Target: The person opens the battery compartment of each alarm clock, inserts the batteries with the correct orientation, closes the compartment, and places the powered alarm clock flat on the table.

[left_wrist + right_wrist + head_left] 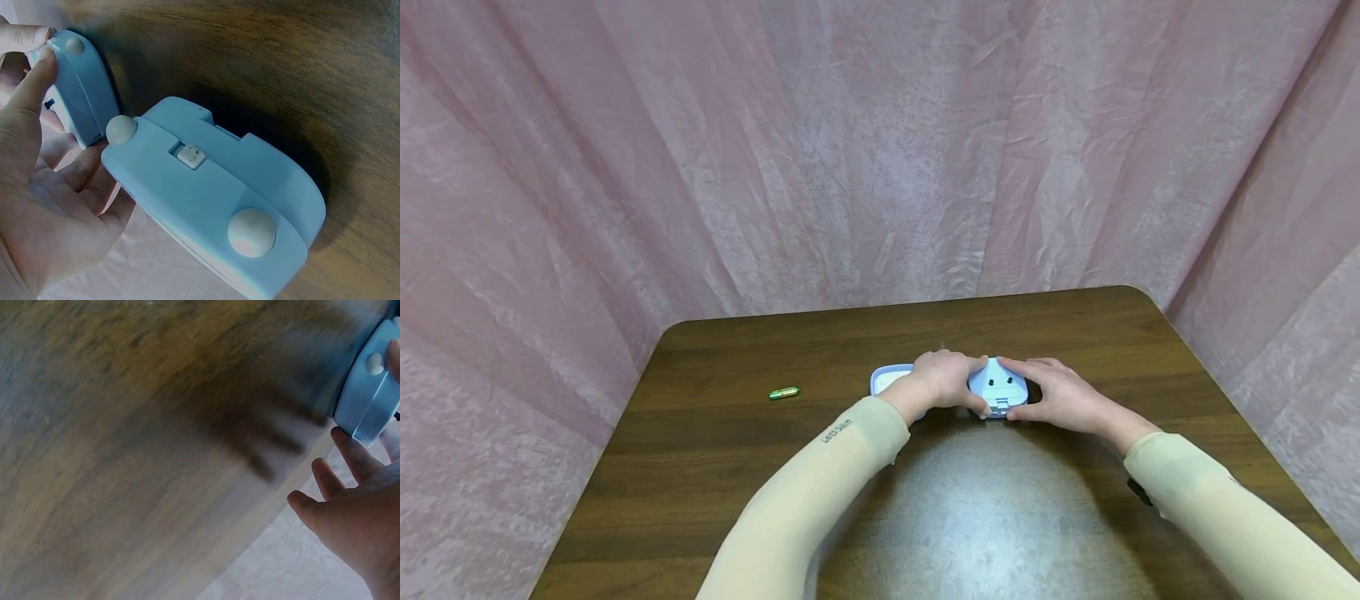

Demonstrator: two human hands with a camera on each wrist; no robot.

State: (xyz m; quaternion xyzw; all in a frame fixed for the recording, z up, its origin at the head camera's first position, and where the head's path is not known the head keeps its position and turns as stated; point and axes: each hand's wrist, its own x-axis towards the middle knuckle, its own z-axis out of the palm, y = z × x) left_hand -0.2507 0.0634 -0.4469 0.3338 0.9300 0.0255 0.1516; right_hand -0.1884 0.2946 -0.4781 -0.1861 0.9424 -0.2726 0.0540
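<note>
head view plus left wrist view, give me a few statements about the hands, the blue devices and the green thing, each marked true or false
1. The left hand and right hand touch one pale blue device. True.
2. The green object lies right of the right hand. False: it lies left of both hands.
3. The second device shows two round white knobs in the left wrist view. True.
4. The curtain is dark green. False: it is pink.

Your head view is bright, with pale glare (pixel 992 542) on the table (pixel 715 467). Your right hand (pixel 359 519) casts soft, blurred finger shadows (pixel 281 440) in the right wrist view.
</note>
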